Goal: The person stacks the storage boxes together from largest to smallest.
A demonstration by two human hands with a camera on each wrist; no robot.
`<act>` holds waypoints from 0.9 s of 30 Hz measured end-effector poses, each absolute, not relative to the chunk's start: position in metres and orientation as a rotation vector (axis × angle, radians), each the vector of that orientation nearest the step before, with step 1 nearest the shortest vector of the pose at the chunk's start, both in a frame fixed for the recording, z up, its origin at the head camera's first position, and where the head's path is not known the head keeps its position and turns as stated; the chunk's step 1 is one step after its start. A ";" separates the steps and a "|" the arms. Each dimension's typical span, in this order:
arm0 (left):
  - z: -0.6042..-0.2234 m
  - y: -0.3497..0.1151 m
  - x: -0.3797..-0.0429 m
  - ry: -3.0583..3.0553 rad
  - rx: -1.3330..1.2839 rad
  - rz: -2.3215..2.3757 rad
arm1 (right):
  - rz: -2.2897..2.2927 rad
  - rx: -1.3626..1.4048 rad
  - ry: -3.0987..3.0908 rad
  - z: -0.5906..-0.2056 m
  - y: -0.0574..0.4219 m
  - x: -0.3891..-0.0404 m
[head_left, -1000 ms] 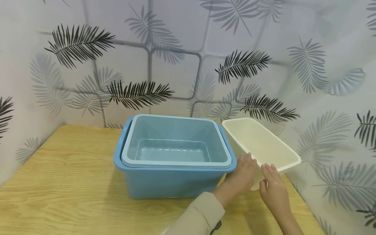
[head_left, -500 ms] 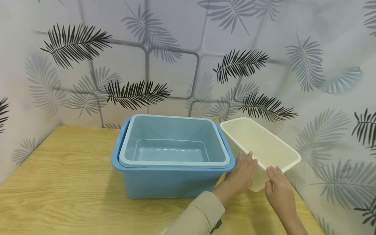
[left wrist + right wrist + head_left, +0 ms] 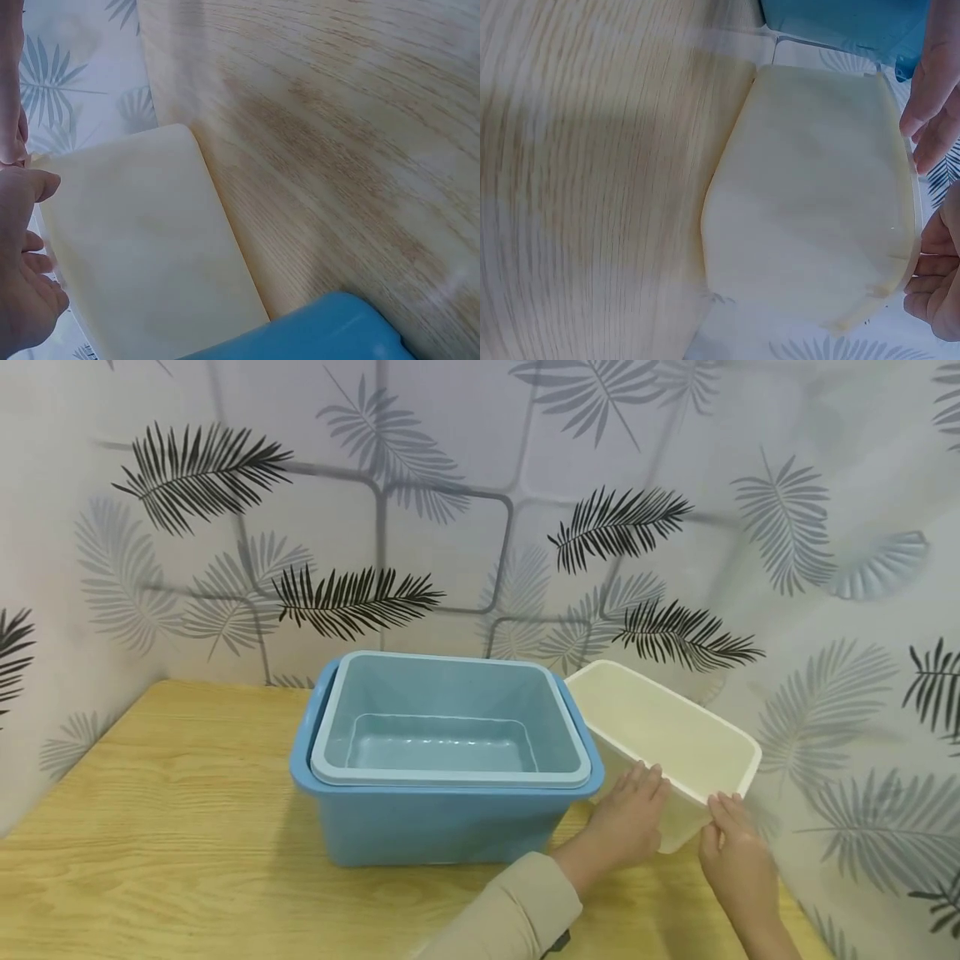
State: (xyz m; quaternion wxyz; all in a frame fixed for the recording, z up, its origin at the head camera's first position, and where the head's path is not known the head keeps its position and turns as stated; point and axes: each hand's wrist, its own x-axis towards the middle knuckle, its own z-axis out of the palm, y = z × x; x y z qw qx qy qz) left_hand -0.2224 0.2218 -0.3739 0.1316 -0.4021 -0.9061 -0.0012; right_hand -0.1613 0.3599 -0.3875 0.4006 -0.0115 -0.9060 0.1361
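Note:
A cream plastic bin (image 3: 667, 727) stands at an angle on the right part of the table, its far left corner partly hidden behind the blue tub's rim. My left hand (image 3: 630, 814) grips its near rim about midway, fingertips over the edge. Further right, my right hand (image 3: 738, 860) holds the same rim by the near right corner. In the left wrist view the smooth outer wall of the cream bin (image 3: 150, 240) faces the camera, with the left hand's thumb (image 3: 45, 185) at the rim. Curled fingers of the right hand (image 3: 934, 281) meet the rim in the right wrist view.
Left of the cream bin stands a blue tub (image 3: 442, 827) with a lighter blue bin (image 3: 450, 685) nested inside. They rest on a wood-grain table (image 3: 187, 827). A leaf-patterned wall covering (image 3: 465, 527) rises behind and along the right edge.
The cream bin has turned, its near right corner coming toward me and its far left corner going behind the blue tub's rim. Both hands have shifted right, the right hand also nearer to me.

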 end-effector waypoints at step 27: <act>-0.382 0.207 -0.228 -2.474 -1.002 0.290 | 0.312 0.051 -2.328 -0.389 0.364 -0.163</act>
